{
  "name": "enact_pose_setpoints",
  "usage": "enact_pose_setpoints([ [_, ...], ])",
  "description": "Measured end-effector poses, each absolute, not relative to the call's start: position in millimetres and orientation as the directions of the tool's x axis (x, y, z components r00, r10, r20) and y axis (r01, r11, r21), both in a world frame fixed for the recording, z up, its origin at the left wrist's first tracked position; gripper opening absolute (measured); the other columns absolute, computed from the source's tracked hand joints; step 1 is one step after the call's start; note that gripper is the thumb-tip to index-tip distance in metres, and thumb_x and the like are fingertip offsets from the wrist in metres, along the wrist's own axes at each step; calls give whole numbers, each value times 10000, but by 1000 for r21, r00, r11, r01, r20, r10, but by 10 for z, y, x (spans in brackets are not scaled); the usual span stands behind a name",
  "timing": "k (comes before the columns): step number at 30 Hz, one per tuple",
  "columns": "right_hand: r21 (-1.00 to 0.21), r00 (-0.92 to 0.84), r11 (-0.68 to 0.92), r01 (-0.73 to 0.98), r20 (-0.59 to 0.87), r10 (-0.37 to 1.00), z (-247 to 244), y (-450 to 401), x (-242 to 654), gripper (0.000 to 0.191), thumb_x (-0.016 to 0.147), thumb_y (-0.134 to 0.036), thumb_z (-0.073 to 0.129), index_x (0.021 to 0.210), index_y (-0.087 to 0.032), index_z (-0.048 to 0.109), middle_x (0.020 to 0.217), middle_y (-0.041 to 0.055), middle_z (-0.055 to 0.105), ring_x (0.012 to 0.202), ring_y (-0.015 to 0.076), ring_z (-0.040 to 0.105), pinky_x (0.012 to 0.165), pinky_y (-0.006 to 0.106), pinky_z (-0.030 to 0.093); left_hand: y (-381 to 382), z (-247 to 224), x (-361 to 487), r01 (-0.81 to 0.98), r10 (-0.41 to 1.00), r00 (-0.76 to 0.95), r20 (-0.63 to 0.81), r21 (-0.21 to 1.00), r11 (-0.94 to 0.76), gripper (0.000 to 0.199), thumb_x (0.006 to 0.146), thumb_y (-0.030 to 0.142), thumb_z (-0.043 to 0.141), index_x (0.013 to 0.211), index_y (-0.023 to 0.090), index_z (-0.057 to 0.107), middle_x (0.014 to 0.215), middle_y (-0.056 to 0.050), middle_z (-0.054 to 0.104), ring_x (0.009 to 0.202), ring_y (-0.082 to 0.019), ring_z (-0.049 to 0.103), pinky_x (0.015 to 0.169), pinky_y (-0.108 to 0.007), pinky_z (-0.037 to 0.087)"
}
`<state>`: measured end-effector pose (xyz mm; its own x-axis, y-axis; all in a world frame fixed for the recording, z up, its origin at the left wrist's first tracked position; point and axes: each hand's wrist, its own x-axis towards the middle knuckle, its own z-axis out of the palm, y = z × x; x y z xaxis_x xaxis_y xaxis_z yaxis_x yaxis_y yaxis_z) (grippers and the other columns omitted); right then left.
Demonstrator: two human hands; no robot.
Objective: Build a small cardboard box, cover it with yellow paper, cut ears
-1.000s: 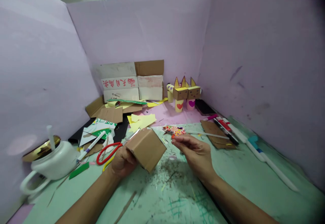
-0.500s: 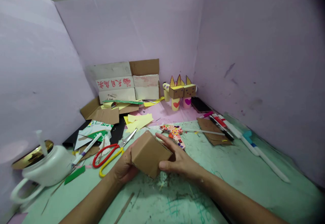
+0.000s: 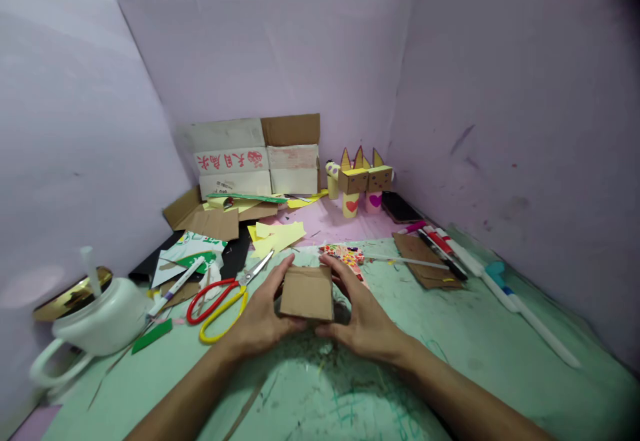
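Observation:
A small brown cardboard box (image 3: 307, 293) is held between my two hands above the green table covering, one flat face turned up toward the camera. My left hand (image 3: 265, 314) grips its left side, thumb along the near edge. On the right side, my right hand (image 3: 365, 314) is curved round the box, fingertips at the far corner and thumb near the front edge. Scissors with red and yellow handles (image 3: 223, 304) lie just left of my left hand. Beyond the box is a glue gun covered in a colourful pattern (image 3: 345, 254), partly hidden by my right hand.
A white teapot-like pot (image 3: 100, 321) stands at the left. Paper scraps (image 3: 280, 235) and cardboard pieces (image 3: 220, 223) lie at the back left. Two cardboard-headed figures (image 3: 351, 184) and a phone (image 3: 401, 207) are at the back. Markers (image 3: 443, 247) lie at the right.
The box has been turned from a tilted, angled pose to one face up and level. Both hands have shifted their hold around it. The view has moved slightly.

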<state>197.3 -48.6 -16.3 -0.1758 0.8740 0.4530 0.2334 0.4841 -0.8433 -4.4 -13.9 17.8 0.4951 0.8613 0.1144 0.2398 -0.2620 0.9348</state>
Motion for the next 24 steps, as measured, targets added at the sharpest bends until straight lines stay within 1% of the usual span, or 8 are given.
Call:
enact_pose_setpoints([
  [3, -875, -151, 443, 193, 419, 895, -222, -461, 1984, 902, 628, -192, 779, 1395, -235, 306, 1419, 160, 383, 1282, 319, 407, 1023, 518, 370, -156, 150, 11, 276, 881, 454, 133, 919, -281, 980, 573, 254, 814, 1415, 187, 316, 1374, -143, 452, 1228, -364, 438, 1062, -500, 290],
  [7, -875, -143, 444, 193, 422, 895, -243, -416, 2001, 824, 653, -197, 759, 1380, -234, 373, 1367, 158, 469, 1231, 326, 474, 977, 523, 422, -123, 123, 27, 199, 889, 423, 175, 939, -280, 928, 535, 220, 828, 1362, 176, 409, 1320, -147, 499, 1193, -382, 467, 1040, -523, 314],
  [14, -891, -184, 422, 169, 392, 902, -249, -401, 1985, 908, 688, -254, 728, 1448, -237, 231, 1503, 160, 272, 1360, 319, 292, 1062, 548, 301, -79, 86, 2, 69, 906, 414, 90, 989, -130, 975, 558, 274, 812, 1391, 151, 321, 1270, -138, 542, 1157, -358, 506, 961, -436, 418],
  [16, -906, -110, 413, 92, 403, 909, -215, -404, 1990, 871, 701, -275, 726, 1433, -258, 254, 1497, 144, 288, 1359, 298, 303, 1070, 531, 302, -65, 74, -32, 11, 946, 269, 179, 982, -188, 999, 578, 273, 800, 1415, 169, 264, 1344, -131, 475, 1221, -343, 449, 1003, -404, 379],
  [18, -915, 47, 403, 5, 403, 914, -159, -402, 2010, 717, 735, -296, 698, 1367, -265, 360, 1443, 130, 380, 1313, 278, 387, 1053, 511, 348, -49, 60, -52, 21, 948, 105, 301, 952, -305, 988, 617, 253, 778, 1433, 203, 222, 1425, -109, 382, 1295, -325, 362, 1062, -380, 302],
  [19, -917, 137, 398, -37, 390, 911, -130, -400, 2025, 631, 748, -309, 687, 1317, -261, 418, 1404, 127, 429, 1275, 273, 437, 1031, 503, 383, -40, 49, -51, 53, 941, 85, 329, 941, -334, 978, 622, 242, 776, 1433, 215, 230, 1442, -100, 359, 1315, -324, 330, 1082, -381, 265],
  [21, -925, 276, 367, -96, 330, 903, -85, -401, 2061, 503, 751, -329, 685, 1212, -247, 502, 1321, 124, 506, 1192, 273, 515, 970, 487, 453, -25, 19, -27, 151, 943, 184, 276, 940, -305, 977, 609, 230, 787, 1431, 219, 258, 1427, -107, 387, 1314, -346, 323, 1100, -427, 215],
  [24, -948, 335, 297, -115, 244, 910, -58, -425, 2106, 412, 747, -324, 693, 1124, -237, 554, 1224, 114, 573, 1101, 264, 574, 919, 471, 494, -9, -45, 9, 262, 930, 338, 147, 934, -243, 1061, 573, 204, 805, 1450, 201, 210, 1417, -139, 400, 1322, -375, 300, 1109, -506, 137],
])
